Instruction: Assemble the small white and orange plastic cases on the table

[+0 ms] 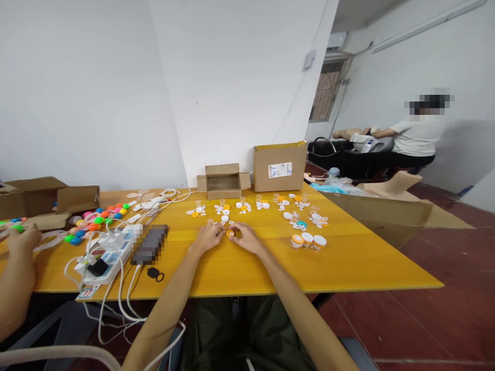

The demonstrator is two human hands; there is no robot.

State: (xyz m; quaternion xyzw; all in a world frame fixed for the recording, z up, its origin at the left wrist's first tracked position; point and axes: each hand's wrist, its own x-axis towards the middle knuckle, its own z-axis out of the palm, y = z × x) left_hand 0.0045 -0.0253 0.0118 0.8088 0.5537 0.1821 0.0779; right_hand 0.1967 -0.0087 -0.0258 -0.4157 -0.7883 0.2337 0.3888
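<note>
At the middle of the yellow table (247, 275), my two hands meet at a small orange lid (230, 234) with a white centre. My left hand (209, 237) pinches its left edge with fingers curled. From the other side, the thumb and fingers of my right hand (247, 239) close on the same lid. Just beyond lie white pieces (225, 219) and a clear cup (210, 221), partly covered by my left hand. To the right stand three capped clear jars, one with an orange lid (297, 239) and others with a white lid (319, 240).
Several clusters of lids, cups and small white parts (243, 207) line the back. Behind stand an open carton (223, 181) and a closed carton (279, 167). Leftward are a power strip (112, 257), a phone (149, 244), cables, coloured balls (96, 221) and another person's hand (23, 238).
</note>
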